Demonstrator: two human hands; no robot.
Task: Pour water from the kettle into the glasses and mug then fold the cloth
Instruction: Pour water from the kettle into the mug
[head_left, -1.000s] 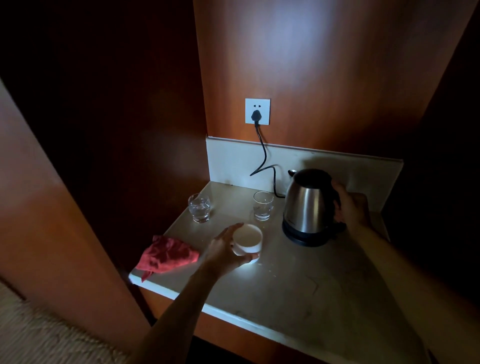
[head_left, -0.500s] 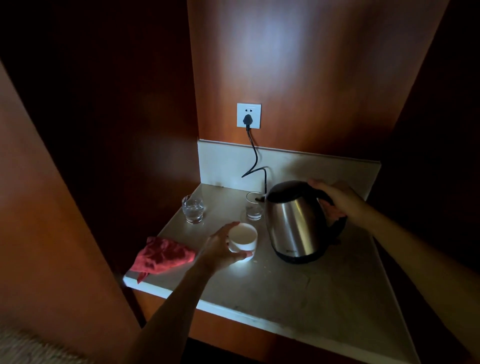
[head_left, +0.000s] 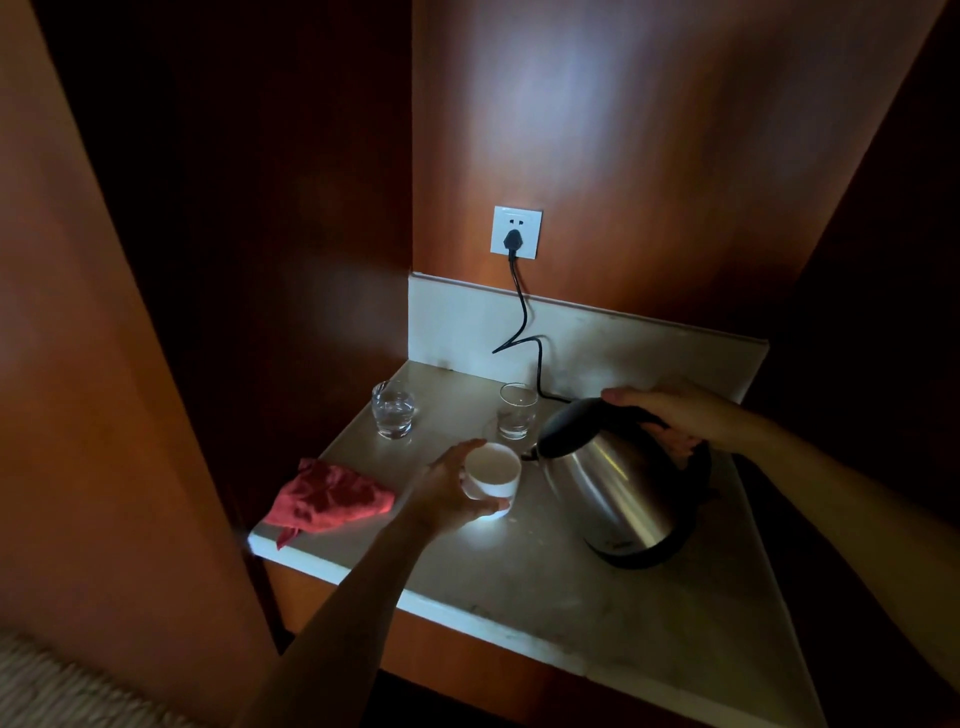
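Tilting toward the mug (head_left: 492, 475), the kettle (head_left: 618, 483) hangs from the right hand (head_left: 675, 415), fingers curled round its black handle, spout just beside the rim. Left hand (head_left: 447, 493) cups the mug's left side, fingers wrapped, on the counter (head_left: 571, 587). Risk as judged: dim light, small mouth; a fast tip could splash those fingers or reach the red cloth (head_left: 327, 499) at near left.
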